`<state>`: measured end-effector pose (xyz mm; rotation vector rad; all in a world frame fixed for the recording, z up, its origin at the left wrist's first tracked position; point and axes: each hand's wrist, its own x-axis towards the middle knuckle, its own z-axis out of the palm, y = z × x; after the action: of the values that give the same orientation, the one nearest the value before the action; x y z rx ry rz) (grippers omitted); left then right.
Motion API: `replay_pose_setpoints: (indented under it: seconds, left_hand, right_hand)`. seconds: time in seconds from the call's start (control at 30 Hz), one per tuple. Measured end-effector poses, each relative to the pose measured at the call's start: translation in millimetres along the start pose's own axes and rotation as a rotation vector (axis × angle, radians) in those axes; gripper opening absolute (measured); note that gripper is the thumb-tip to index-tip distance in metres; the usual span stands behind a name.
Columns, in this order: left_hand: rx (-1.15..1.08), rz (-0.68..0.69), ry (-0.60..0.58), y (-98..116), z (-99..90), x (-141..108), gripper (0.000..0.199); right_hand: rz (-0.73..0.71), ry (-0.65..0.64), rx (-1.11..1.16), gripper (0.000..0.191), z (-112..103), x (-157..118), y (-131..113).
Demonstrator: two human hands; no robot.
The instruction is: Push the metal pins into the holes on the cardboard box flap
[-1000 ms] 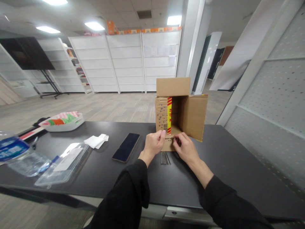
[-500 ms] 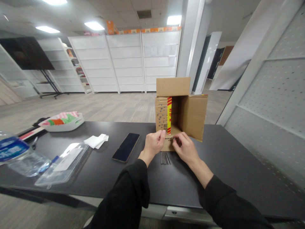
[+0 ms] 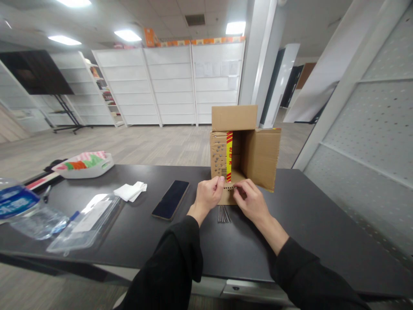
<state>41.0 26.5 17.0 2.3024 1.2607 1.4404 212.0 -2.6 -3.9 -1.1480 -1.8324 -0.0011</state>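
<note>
An open cardboard box (image 3: 260, 157) stands on the dark table, its left flap dotted with several nail heads beside yellow and red tape (image 3: 229, 157). Its lower flap (image 3: 227, 199) has a row of small dark holes. At that flap's left side my left hand (image 3: 209, 192) is closed, with whatever it holds hidden. My right hand (image 3: 251, 199) is pinched over the flap's right side, and anything between its fingertips is too small to make out. Several thin nails (image 3: 223, 214) lie fanned out on the table just below the flap.
Left of my hands lie a phone (image 3: 171, 199), white tissues (image 3: 130, 191) and a clear plastic case (image 3: 85, 224). Farther left are a water bottle (image 3: 32, 211), a pen (image 3: 47, 193) and a white basket (image 3: 87, 171). A perforated panel (image 3: 371, 129) stands on the right.
</note>
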Motion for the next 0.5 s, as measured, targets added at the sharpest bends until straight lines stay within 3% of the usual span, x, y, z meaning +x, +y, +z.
replay_pose_setpoints:
  seconds: [0.5]
  left_hand:
    - [0.004, 0.001, -0.002, -3.2, 1.9, -0.4, 0.045]
  right_hand:
    - [-0.072, 0.071, 0.024, 0.013, 0.2, 0.7, -0.7]
